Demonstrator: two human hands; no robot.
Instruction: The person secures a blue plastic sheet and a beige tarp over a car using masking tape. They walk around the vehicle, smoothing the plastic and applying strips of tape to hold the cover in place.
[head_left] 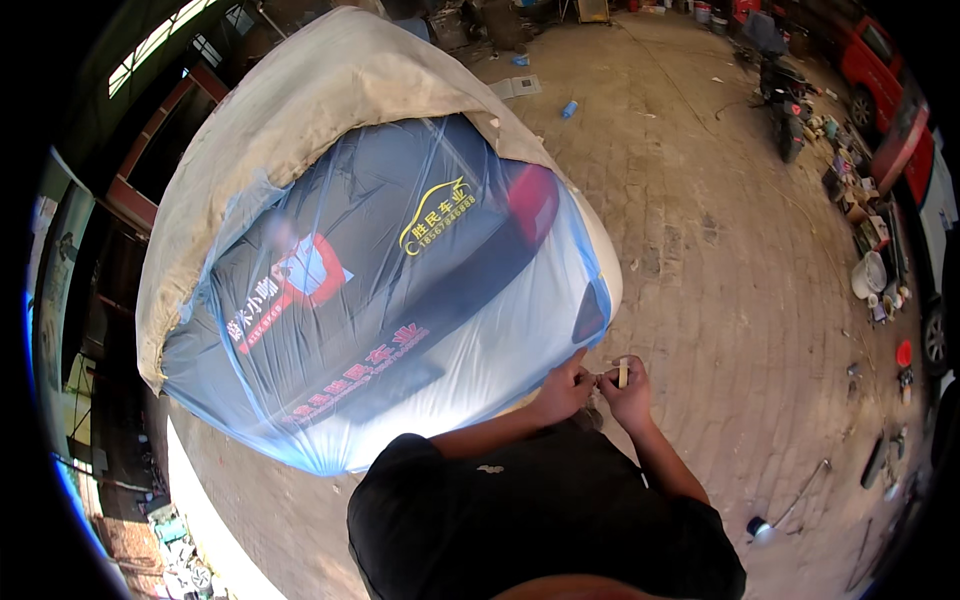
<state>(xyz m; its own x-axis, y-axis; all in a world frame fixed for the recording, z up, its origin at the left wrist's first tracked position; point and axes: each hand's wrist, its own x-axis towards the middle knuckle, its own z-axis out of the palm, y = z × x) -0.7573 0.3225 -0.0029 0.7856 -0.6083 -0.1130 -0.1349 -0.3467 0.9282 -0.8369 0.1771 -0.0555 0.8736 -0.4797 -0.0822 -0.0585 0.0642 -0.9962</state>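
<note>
Before me stands a vehicle's rear end, its window and lower body showing through translucent blue plastic film. A beige cloth cover lies over the top and sides. My left hand is close to the lower right corner of the film, its fingers closed in a pinch; what they hold is too small to make out. Just right of it, my right hand grips a narrow pale-yellow roll of masking tape, seen edge-on. The two hands nearly touch in front of my body.
Brick-paved floor spreads to the right. A lamp on a rod lies at lower right. Along the right side are a white bucket, boxes, a motorcycle and a red vehicle. A blue cup-like object lies farther off.
</note>
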